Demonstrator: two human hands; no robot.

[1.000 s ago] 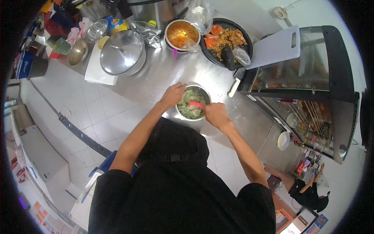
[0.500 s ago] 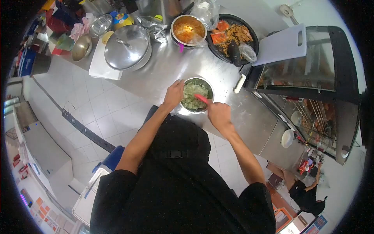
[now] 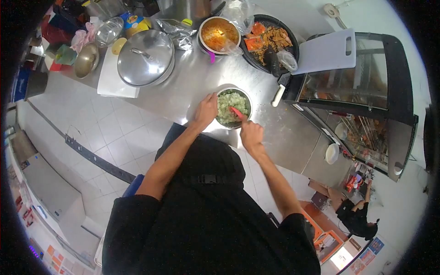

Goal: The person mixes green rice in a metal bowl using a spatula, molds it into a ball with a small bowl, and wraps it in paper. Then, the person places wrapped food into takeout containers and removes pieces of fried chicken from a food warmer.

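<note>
While our left grip (image 3: 207, 109) clasps the left side of the steel bowl (image 3: 250, 106) at its rim, our right grip (image 3: 252, 134) is closed around a red utensil (image 3: 237, 112). We have its red end down in the chopped pale-green food (image 3: 227, 103) inside the bowl, which stands near the front edge of the metal table (image 3: 178, 91). To its right we see 1 white-handled knife (image 3: 277, 95) lying beside the glass display case (image 3: 348, 85), with a white cutting board (image 3: 323, 55) tilted on top. Along the back we have 1 lidded pot (image 3: 142, 57), 1 orange-stained pot (image 3: 200, 36) and 1 black dish (image 3: 250, 59) of orange and brown food.
</note>
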